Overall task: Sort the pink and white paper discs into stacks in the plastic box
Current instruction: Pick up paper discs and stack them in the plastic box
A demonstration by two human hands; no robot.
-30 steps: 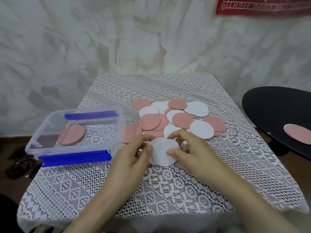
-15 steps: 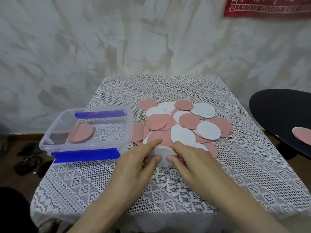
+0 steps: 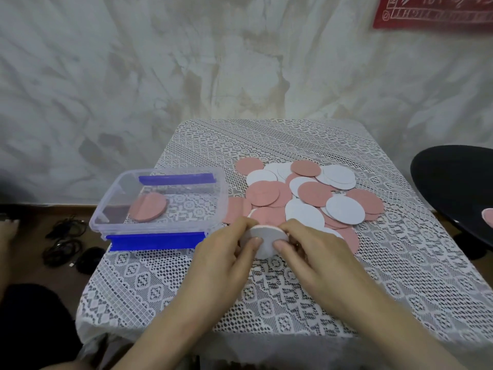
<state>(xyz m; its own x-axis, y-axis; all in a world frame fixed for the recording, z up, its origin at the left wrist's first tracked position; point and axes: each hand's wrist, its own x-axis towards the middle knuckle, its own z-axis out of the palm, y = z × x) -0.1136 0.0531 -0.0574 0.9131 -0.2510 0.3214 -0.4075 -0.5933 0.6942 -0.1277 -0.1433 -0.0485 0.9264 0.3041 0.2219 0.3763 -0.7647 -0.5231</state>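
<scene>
A white lace cloth point(image 3: 290, 141) covers a small table. Behind it stands a mottled grey-white wall point(image 3: 186, 62), with a red banner point(image 3: 432, 12) at its top right corner. A black round surface point(image 3: 453, 182) sits at the right edge. Black cables point(image 3: 64, 241) lie tangled on the brown floor point(image 3: 29, 265) at left.

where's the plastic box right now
Head view: the plastic box sits at the left edge of the table, just left of the loose disc pile.

Lace-covered table point(image 3: 293, 303) is carrying two things: plastic box point(image 3: 157, 239) sitting left of the grip, loose pink and white discs point(image 3: 314, 194) lying just beyond it.
</scene>
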